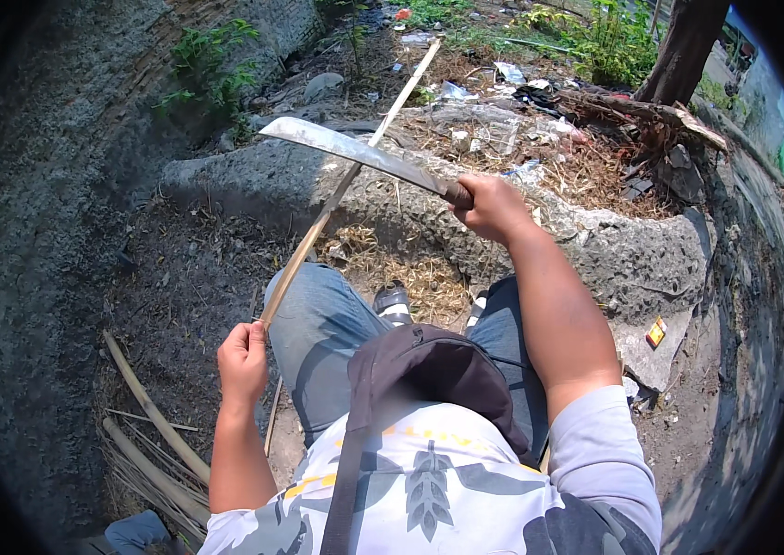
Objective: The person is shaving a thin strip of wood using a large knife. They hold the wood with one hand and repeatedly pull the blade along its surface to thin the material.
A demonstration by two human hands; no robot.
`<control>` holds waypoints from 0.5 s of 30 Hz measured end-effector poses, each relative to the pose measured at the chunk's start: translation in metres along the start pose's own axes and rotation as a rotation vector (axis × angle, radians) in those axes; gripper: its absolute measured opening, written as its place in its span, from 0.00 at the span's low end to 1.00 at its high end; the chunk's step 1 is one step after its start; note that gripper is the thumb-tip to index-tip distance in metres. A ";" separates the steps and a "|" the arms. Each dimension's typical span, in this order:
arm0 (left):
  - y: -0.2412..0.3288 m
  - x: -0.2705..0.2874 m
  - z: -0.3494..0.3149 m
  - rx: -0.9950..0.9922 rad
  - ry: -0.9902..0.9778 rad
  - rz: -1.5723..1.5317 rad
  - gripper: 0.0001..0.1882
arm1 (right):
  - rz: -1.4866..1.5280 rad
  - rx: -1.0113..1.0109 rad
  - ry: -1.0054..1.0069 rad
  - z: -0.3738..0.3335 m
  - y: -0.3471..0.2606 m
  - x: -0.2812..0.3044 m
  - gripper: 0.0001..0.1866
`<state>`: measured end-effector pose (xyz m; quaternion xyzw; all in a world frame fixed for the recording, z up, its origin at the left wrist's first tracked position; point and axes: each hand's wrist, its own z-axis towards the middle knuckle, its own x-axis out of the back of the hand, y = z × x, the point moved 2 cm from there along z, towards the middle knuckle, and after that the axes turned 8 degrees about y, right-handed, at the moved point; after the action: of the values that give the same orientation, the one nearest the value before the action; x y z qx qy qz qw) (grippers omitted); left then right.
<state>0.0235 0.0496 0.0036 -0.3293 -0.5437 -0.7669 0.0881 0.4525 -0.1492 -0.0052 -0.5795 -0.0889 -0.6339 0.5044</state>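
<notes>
My left hand point(243, 361) is closed round the near end of a long, thin wooden strip point(316, 228), which slants away up and to the right past my left knee. In my right hand point(493, 209) is the dark handle of a machete point(345, 145) with a wide, slightly curved blade. The blade points left and crosses over the strip beyond its middle; whether the two touch I cannot tell. The strip's far end reaches above the rough concrete ledge point(586, 245) in front of my knees.
Several long stalks and thin strips point(156, 407) lie on the ground at my left. A rough wall point(49, 231) rises on the left. Litter and dry straw point(503, 139) cover the ground beyond the ledge, near a tree trunk point(683, 55). A dark bag point(429, 370) rests on my lap.
</notes>
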 end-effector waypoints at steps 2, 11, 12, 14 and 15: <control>0.038 -0.007 0.011 -0.075 0.021 0.116 0.19 | -0.078 0.114 -0.014 -0.003 -0.009 -0.001 0.12; 0.053 -0.006 0.009 -0.291 0.054 0.207 0.16 | -0.030 -0.236 -0.013 0.008 0.011 0.020 0.13; 0.050 -0.002 0.005 -0.235 0.035 0.208 0.15 | 0.015 -0.268 0.002 0.010 0.033 0.013 0.14; 0.055 0.001 -0.002 -0.222 0.017 0.220 0.15 | 0.040 -0.270 0.021 0.008 0.049 0.005 0.13; 0.054 0.000 -0.003 -0.216 0.025 0.222 0.15 | 0.071 -0.267 0.043 0.010 0.044 0.005 0.13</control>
<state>0.0494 0.0258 0.0450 -0.3855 -0.4172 -0.8104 0.1434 0.4929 -0.1658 -0.0183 -0.6307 0.0278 -0.6341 0.4466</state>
